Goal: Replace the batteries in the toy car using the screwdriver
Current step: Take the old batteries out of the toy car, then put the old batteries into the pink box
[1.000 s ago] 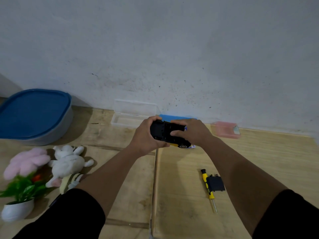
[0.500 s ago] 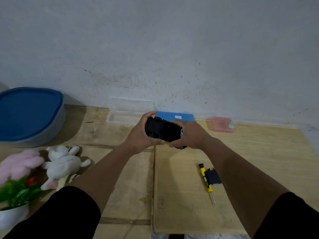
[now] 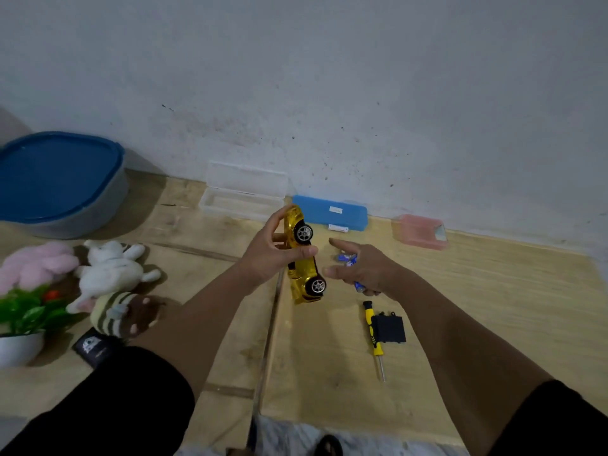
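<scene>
Over at the counter's far left corner sits a blue-lidded tub [image 3: 56, 182], with soft toys [image 3: 108, 274] and a potted plant [image 3: 23, 320] along the left edge, all well apart from the work. Nearer the middle, the left hand [image 3: 266, 258] grasps the yellow toy car [image 3: 301, 258] in the air, thumb across its side and fingers behind it, the car tipped on edge with both visible wheels facing right; likely this turns the open underside toward the other hand so the cells can drop out. Just beside it, the right hand [image 3: 365, 268] is cupped, its grip loosely curled round small blue batteries [image 3: 347, 258], probably the old ones. Below that hand, the screwdriver [image 3: 373, 334] lies on the counter touching the black battery cover [image 3: 390, 329], set within reach for closing up. Against the wall behind stand a clear box [image 3: 243, 195], a blue case [image 3: 329, 213] and a pink box [image 3: 421, 232].
</scene>
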